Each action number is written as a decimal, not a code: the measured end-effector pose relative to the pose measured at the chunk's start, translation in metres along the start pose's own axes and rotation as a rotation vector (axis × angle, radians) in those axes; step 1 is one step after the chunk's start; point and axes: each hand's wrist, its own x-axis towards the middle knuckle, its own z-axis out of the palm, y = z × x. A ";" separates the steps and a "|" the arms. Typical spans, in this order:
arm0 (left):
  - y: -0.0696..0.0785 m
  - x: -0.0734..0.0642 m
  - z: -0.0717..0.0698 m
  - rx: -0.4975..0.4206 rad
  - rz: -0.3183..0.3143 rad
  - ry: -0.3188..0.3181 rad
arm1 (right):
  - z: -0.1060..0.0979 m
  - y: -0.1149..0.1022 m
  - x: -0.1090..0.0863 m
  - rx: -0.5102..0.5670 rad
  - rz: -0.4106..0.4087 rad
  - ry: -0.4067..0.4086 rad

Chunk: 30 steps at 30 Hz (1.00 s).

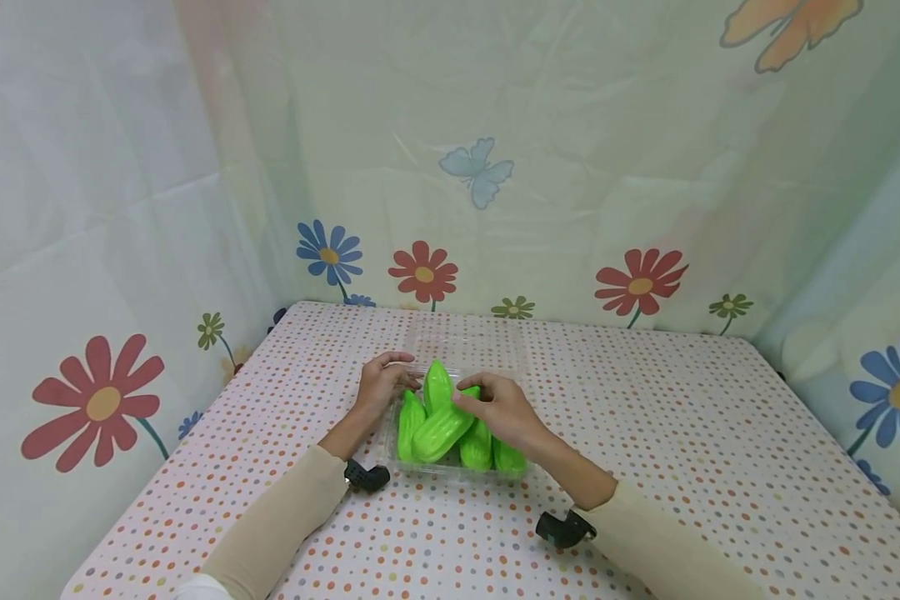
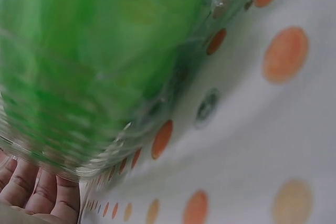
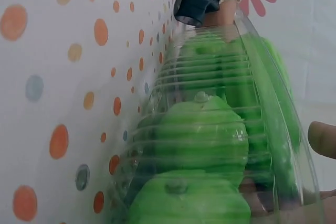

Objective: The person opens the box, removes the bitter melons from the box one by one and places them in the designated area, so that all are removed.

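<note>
Several bright green, ridged gourd-like pieces [image 1: 441, 435] with pointed tips lie in a clear plastic container [image 1: 450, 473]. One lies diagonally across the others. My right hand [image 1: 502, 408] has its thumb and fingers around the upper right end of that diagonal piece. At the container's back left is my left hand [image 1: 382, 385], fingers loosely bent beside its wall. The left wrist view shows the fingers [image 2: 44, 195] past the ribbed wall. Through the clear side in the right wrist view, the rounded ends of the green pieces [image 3: 202, 135] show; the right thumb [image 3: 323, 140] is beside the rim.
The container's clear lid [image 1: 465, 340] stands raised behind it. A dotted cloth [image 1: 645, 450] covers the table. Fabric walls with flowers and butterflies [image 1: 480, 171] enclose the back and sides. Black cameras [image 1: 565, 529] sit on both wrists.
</note>
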 end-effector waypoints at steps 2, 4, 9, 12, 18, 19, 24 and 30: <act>0.000 0.000 0.000 0.007 -0.008 -0.003 | 0.002 0.000 0.000 0.009 -0.002 -0.002; 0.000 0.000 0.000 0.002 -0.011 -0.006 | 0.003 0.001 -0.001 0.007 -0.008 0.000; 0.001 0.000 0.000 -0.017 -0.013 -0.012 | 0.007 0.002 -0.005 -0.018 -0.036 0.027; 0.000 0.000 -0.001 -0.018 -0.008 -0.008 | 0.009 0.000 -0.007 -0.005 -0.056 0.045; 0.001 0.000 0.000 -0.007 0.000 -0.004 | 0.016 -0.004 -0.012 0.064 -0.091 0.052; 0.001 -0.001 0.000 -0.002 -0.003 -0.004 | 0.017 -0.005 -0.013 0.081 -0.092 0.044; -0.009 0.006 -0.002 -0.002 -0.022 0.002 | 0.022 -0.007 -0.016 0.128 -0.092 0.025; -0.027 0.018 -0.003 -0.048 -0.004 0.021 | 0.026 -0.009 -0.016 0.172 -0.097 0.020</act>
